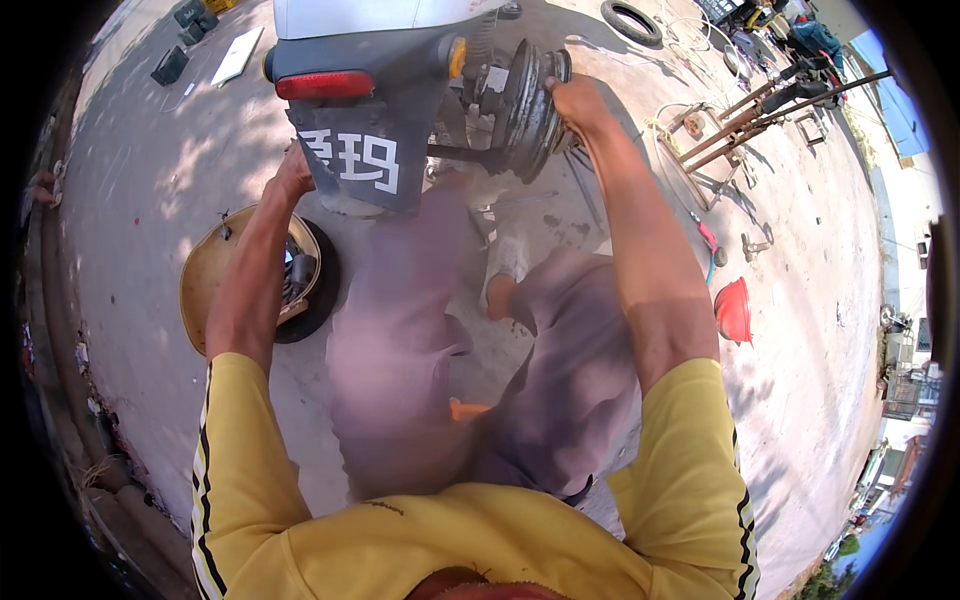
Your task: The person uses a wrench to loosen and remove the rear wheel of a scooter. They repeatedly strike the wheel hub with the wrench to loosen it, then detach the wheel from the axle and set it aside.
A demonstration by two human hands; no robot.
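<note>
The rear of a scooter, with a white and dark grey body, a red tail light [324, 85] and an amber side lamp [457, 58], stands in front of me. A dark mudguard [400, 135] with white lettering hangs below the light. At its left edge is my left hand [293, 172], its fingers hidden behind the guard. My right hand [577, 103] grips the outer edge of a bare metal wheel rim [527, 110] at the scooter's right side. No tyre sits on the rim. A coil spring [483, 38] rises beside the rim.
By my left forearm lies a round tan tub [212, 275] with metal parts inside. A loose tyre [631, 22] lies far right, near a rusty metal stand [715, 140] and hoses. A red bowl-shaped thing [733, 311] rests right of my arm. A white board [237, 56] lies far left.
</note>
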